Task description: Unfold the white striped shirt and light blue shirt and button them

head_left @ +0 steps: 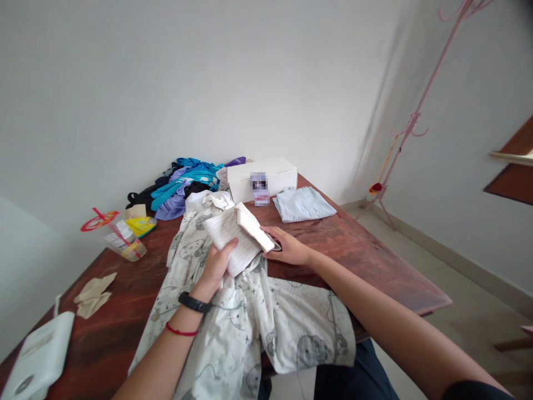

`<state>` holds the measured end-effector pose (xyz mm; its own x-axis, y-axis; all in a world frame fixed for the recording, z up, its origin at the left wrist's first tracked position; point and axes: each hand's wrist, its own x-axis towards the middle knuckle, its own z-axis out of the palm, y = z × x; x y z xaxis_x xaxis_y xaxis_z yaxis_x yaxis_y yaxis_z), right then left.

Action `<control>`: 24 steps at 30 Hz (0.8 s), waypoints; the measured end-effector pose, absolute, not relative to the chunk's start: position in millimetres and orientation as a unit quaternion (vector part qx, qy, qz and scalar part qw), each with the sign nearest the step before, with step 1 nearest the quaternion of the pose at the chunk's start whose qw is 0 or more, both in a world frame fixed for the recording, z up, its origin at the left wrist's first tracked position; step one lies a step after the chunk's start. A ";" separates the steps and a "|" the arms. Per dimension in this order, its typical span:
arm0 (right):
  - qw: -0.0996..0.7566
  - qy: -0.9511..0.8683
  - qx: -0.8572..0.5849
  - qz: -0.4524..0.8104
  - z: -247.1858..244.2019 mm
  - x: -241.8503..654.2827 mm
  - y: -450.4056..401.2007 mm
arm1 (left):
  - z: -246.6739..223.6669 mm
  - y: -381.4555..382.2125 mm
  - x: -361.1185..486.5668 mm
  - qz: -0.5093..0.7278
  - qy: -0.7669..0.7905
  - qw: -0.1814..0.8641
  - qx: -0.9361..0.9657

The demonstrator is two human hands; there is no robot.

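A small folded striped cream cloth (233, 239) is held between both hands above the table. My left hand (219, 261) grips its lower left side, thumb on top. My right hand (285, 246) pinches the folded edge at its right side. Beneath them a white garment with grey cartoon prints (308, 333) lies spread over the table and hangs past the front edge. To the right, beyond my right hand, rests a folded light blue cloth (303, 204).
Behind stand a white box (270, 176) and a heap of blue, purple and black clothes (187, 183). At left on the wooden table (125, 311) are a tilted plastic cup (125, 241), a yellow packet (141, 226), crumpled brown paper (95, 295) and a white device (41, 353).
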<state>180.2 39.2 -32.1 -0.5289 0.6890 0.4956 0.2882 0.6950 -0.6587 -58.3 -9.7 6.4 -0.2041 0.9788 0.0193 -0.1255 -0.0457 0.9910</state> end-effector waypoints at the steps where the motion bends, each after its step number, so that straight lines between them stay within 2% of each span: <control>1: 0.387 -0.836 -0.292 0.258 -32.2 180.1 39.2 | 6.3 -9.3 -58.5 0.587 0.505 0.470 0.423; 24: 0.389 -0.839 -0.284 0.252 -32.8 180.5 40.0 | 7.2 -10.9 -57.7 0.589 0.499 0.471 0.427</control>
